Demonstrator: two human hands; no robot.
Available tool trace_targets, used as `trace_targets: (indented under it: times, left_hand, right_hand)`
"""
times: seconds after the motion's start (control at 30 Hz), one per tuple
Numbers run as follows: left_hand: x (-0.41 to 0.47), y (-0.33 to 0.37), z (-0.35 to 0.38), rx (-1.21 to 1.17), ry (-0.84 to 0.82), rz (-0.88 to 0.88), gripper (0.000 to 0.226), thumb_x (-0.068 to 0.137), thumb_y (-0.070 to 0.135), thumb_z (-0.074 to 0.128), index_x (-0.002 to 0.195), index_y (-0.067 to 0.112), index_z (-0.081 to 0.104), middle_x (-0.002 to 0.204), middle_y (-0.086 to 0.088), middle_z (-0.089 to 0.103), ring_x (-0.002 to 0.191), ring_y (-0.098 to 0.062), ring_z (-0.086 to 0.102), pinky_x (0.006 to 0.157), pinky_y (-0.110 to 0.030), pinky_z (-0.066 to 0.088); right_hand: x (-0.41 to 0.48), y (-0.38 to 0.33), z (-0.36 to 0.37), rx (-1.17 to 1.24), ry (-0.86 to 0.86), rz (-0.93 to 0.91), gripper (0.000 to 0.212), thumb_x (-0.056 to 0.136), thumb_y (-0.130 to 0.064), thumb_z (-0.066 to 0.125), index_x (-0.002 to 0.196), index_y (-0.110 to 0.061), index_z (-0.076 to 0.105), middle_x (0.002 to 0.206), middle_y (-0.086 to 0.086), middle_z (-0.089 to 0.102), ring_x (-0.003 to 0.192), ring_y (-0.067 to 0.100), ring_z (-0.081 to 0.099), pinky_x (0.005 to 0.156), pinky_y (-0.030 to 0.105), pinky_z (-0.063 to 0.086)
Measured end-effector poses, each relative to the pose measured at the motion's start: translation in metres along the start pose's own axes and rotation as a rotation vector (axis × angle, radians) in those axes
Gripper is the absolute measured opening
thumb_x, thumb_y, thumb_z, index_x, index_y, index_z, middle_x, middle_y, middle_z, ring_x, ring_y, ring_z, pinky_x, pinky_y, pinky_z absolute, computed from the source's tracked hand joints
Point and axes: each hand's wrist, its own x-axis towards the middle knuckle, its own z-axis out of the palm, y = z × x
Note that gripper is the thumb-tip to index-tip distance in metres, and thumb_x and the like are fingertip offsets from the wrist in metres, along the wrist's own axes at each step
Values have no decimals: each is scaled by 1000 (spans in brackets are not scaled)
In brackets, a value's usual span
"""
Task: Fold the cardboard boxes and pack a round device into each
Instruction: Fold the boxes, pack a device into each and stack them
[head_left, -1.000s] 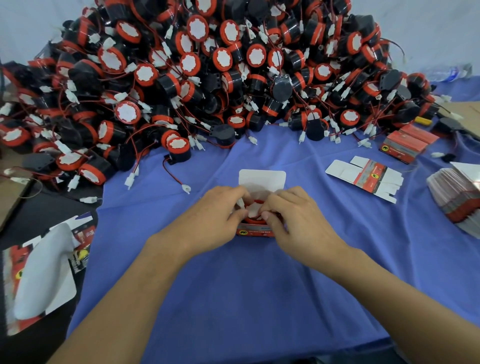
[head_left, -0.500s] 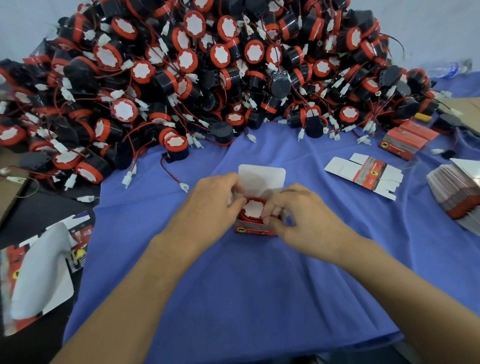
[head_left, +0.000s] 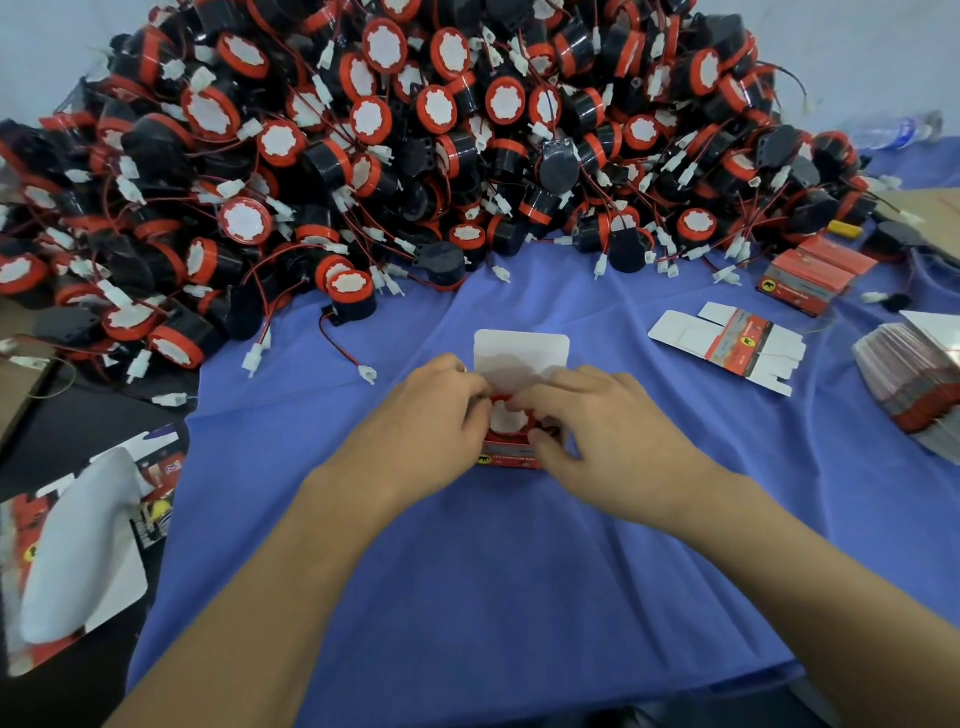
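Note:
A small red cardboard box stands on the blue cloth at the centre, its white lid flap upright at the back. Inside it sits a round device with a red rim and white face. My left hand grips the box's left side, fingers curled over the opening. My right hand grips the right side, fingertips at the device's top and the thumb on the front wall. The side flaps are hidden under my fingers.
A big heap of round devices with red wires fills the back. A flat unfolded box lies at the right, folded boxes behind it, a stack of flat boxes at the right edge. Printed card packaging lies at the left.
My fingers have closed in over the box opening again, covering more of the device's white face. The box has stayed in place.

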Motion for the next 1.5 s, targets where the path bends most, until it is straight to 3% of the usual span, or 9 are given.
trace_targets:
  times: [0.2, 0.5, 0.63, 0.77, 0.93, 1.07, 1.2, 1.33, 1.5]
  left_hand:
    - [3, 6, -8, 91, -119, -37, 27, 105, 31, 44, 91, 18, 63, 99, 2, 47, 90, -21, 56, 83, -45, 51]
    - [5, 9, 1, 131, -217, -133, 39, 109, 34, 32, 85, 15, 56, 100, -2, 46, 88, -19, 50, 76, -37, 43]
    - [3, 8, -2, -20, -251, -96, 28, 104, 41, 37, 84, 26, 51, 95, 3, 47, 86, -17, 53, 68, -31, 41]
    - [-2, 5, -1, -114, -153, -62, 13, 102, 36, 48, 101, 23, 46, 87, 3, 60, 78, -16, 59, 64, -35, 49]
    - [-1, 2, -2, -40, -115, -44, 15, 102, 26, 50, 89, 20, 56, 89, 0, 64, 81, -21, 61, 76, -49, 54]
    - [0, 3, 1, -34, -95, -97, 12, 94, 27, 58, 82, 26, 58, 86, 7, 65, 79, -16, 62, 69, -42, 56]
    - [5, 6, 6, -116, -89, -196, 5, 92, 24, 61, 89, 25, 57, 86, 10, 61, 77, -7, 57, 56, -26, 40]
    - [4, 8, 15, -310, -54, -272, 24, 90, 20, 64, 106, 21, 46, 93, 5, 58, 77, -10, 55, 57, -26, 40]
    - [-4, 10, 28, -480, 176, -268, 34, 82, 6, 66, 101, 23, 45, 96, 2, 59, 77, -15, 52, 62, -28, 41]
  right_hand:
    - [-2, -7, -1, -109, 6, 0, 33, 97, -54, 48, 115, -37, 70, 114, -18, 62, 103, 12, 56, 93, 32, 35]
    - [-2, -8, 7, -37, 100, 75, 24, 103, -37, 51, 99, -28, 73, 113, -17, 66, 98, 18, 58, 81, 35, 40]
    - [1, -7, 8, -7, 165, 90, 13, 99, -34, 61, 92, -26, 68, 87, -11, 63, 83, 19, 58, 74, 36, 39]
    - [3, -6, 10, 44, 169, 115, 9, 95, -29, 67, 88, -25, 69, 82, -11, 59, 84, 20, 57, 76, 38, 44]
    - [4, -3, 11, 160, 134, 126, 6, 90, -29, 73, 85, -28, 72, 81, -16, 56, 88, 14, 54, 78, 40, 50]
    - [0, -2, 8, 264, 117, 139, 12, 89, -30, 75, 82, -29, 64, 83, -18, 57, 86, 8, 51, 78, 36, 49]
    - [-6, -1, 2, 235, 53, 68, 9, 91, -27, 70, 83, -26, 66, 91, -21, 57, 92, 13, 56, 83, 41, 50]
    - [-7, 0, -1, 235, 41, 58, 11, 88, -22, 68, 78, -24, 66, 94, -19, 61, 95, 14, 59, 84, 40, 50]
    - [-12, -5, 6, -47, 125, -66, 13, 90, -25, 63, 78, -20, 60, 97, -9, 62, 91, 21, 59, 79, 39, 43]
